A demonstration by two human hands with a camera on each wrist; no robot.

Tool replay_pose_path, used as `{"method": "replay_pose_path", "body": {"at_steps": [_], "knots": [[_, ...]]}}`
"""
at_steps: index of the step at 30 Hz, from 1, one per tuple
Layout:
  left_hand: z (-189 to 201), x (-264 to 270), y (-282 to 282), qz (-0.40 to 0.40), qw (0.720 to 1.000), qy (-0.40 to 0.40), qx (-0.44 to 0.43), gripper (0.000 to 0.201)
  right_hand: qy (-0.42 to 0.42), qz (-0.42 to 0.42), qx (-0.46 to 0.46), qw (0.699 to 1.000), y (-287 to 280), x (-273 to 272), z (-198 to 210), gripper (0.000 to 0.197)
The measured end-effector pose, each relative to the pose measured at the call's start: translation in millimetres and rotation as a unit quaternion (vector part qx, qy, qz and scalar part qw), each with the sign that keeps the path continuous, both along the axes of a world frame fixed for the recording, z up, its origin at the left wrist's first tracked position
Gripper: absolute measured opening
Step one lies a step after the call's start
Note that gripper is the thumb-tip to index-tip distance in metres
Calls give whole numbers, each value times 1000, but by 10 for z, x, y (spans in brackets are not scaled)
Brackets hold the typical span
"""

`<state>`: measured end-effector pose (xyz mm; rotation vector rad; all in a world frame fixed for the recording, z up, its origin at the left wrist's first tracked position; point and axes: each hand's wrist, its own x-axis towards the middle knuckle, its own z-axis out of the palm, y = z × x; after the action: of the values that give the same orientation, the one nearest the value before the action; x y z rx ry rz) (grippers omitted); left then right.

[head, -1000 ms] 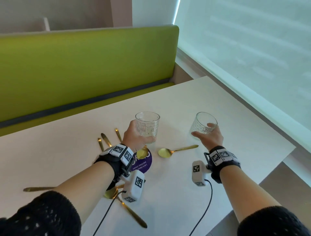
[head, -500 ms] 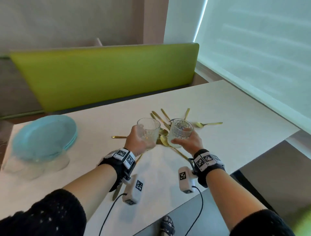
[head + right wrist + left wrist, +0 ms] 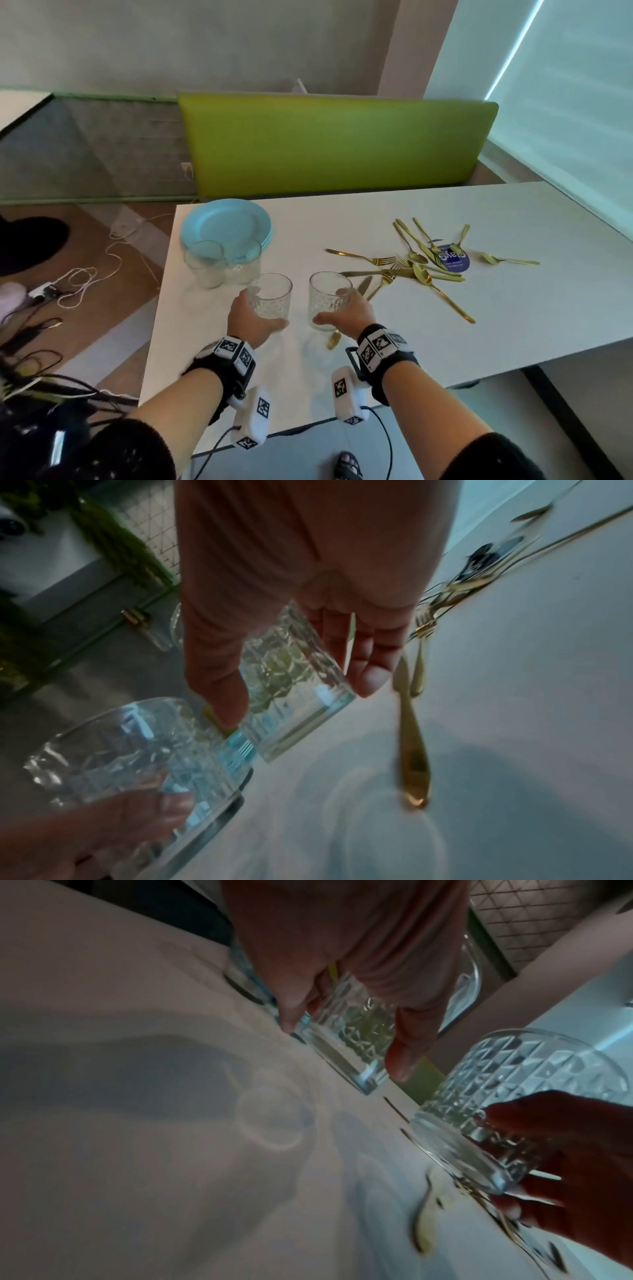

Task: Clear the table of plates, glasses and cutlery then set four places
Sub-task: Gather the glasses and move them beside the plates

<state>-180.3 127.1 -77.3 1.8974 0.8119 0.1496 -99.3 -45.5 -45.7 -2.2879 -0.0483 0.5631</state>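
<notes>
Holding glasses, both hands (image 3: 255, 320); sticker (image 3: 452, 259) writing illegible.

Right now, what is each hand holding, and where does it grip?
The left hand grips one cut glass around its lower wall; the right hand grips another cut glass the same way.

Purple round sticker (image 3: 452, 260) on table (image 3: 513, 308): white txt, blurred, not legible.
</notes>
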Motion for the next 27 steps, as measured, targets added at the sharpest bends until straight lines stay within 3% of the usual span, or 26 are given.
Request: {"method": "replay_pose_path", "body": {"at_steps": [12,27], "knots": [[-288,-271,692,110,994,18,-2,91,18,83,-20,996,832,-125,-268,78],[-398,-270,1067,110,993,29,11,86,-16,78,17,997,1392,-195,-516,80]]}}
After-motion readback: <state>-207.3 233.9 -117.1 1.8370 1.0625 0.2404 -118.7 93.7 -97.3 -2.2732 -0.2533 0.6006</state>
